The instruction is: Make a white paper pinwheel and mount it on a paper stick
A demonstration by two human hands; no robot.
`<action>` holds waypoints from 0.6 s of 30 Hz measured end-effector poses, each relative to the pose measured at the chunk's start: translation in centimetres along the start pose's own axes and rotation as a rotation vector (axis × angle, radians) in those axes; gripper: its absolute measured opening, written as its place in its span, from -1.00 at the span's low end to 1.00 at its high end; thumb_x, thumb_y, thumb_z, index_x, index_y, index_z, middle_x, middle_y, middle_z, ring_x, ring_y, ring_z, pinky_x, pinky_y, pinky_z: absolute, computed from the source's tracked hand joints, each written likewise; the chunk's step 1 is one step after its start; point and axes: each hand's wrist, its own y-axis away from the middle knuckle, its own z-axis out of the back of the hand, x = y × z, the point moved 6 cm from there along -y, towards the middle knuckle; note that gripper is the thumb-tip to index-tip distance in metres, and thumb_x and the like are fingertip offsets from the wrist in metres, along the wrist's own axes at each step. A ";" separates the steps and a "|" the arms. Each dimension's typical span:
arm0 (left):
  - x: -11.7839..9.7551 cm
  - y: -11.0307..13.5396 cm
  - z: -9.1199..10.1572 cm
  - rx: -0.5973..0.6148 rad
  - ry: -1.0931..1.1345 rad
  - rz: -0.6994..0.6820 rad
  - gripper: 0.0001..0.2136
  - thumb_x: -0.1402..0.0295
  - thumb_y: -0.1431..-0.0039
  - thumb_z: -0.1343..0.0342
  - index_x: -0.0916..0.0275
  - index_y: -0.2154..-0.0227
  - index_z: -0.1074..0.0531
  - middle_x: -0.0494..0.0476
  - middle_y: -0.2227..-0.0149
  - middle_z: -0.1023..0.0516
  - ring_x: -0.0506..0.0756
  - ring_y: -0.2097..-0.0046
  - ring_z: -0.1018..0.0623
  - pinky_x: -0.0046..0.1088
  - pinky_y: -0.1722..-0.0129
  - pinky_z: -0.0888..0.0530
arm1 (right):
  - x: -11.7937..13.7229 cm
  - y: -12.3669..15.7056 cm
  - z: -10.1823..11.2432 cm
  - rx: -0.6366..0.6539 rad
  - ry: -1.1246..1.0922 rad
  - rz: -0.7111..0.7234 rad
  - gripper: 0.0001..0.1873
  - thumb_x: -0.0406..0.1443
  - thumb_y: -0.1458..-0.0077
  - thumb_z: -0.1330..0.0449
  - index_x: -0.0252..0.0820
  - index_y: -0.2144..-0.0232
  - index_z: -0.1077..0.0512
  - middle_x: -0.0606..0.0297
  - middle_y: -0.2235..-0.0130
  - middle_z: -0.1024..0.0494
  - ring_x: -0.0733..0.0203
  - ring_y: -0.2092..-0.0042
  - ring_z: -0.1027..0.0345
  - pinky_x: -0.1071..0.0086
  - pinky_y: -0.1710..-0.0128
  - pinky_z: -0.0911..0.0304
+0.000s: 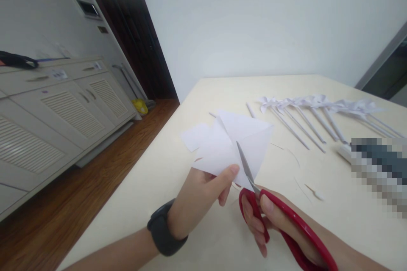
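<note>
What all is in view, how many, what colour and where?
table: 1, cream, centre
paper sheet: 1, white, held above table
scissors: 1, red-handled, against paper sheet
folded paper shapes: several, white, far right
fine strands: few, colour unclear, right of paper sheet
small pick: 1, tan and white, right of scissors
pixelated patch: 1, dark and pale, right
cabinet: 1, off-white, left
strap-like item: 1, black, on cabinet
door: 1, dark, upper left
screen: 1, dark, beside door
floor: 1, brown, left
yellow item: 1, on floor
wall: 1, white, behind table
wristband: 1, dark, lower middle
left hand: 1, holding paper sheet
right hand: 1, holding scissors
</note>
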 end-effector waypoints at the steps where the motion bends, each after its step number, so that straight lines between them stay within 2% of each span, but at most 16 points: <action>1: 0.0 0.0 0.0 0.000 -0.005 -0.008 -0.54 0.20 -0.18 0.11 0.24 0.81 -0.08 -0.06 0.78 -0.15 -0.05 0.62 -0.27 -0.47 0.36 -0.32 | 0.2 0.0 -0.1 0.007 -0.014 0.017 -0.54 -0.01 -0.18 0.21 -0.21 0.55 -0.14 0.36 0.53 -0.20 0.33 0.49 -0.16 0.38 0.43 -0.23; 6: -0.2 0.0 0.1 -0.010 -0.022 -0.043 -0.53 0.21 -0.19 0.12 0.24 0.80 -0.06 -0.06 0.77 -0.16 -0.06 0.61 -0.28 -0.50 0.35 -0.32 | 0.0 0.0 -0.4 0.003 -0.063 0.028 -0.57 -0.02 -0.18 0.20 -0.20 0.50 -0.17 0.39 0.54 -0.19 0.35 0.51 -0.15 0.44 0.48 -0.22; 11: -0.3 0.1 0.1 -0.019 -0.031 -0.057 -0.54 0.22 -0.19 0.13 0.24 0.80 -0.07 -0.06 0.78 -0.15 -0.06 0.62 -0.28 -0.49 0.37 -0.32 | -0.2 0.0 -0.8 0.044 -0.092 0.016 -0.51 0.00 -0.18 0.28 -0.20 0.55 -0.15 0.39 0.56 -0.18 0.37 0.55 -0.13 0.48 0.55 -0.20; 18: -0.1 0.0 -0.2 0.017 -0.063 -0.057 -0.54 0.23 -0.19 0.13 0.25 0.81 -0.10 -0.04 0.76 -0.19 -0.05 0.61 -0.31 -0.52 0.43 -0.32 | 1.4 0.1 -0.3 0.001 0.025 -0.106 -0.56 0.00 -0.17 0.20 -0.20 0.52 -0.13 0.38 0.52 -0.18 0.34 0.47 -0.15 0.37 0.39 -0.25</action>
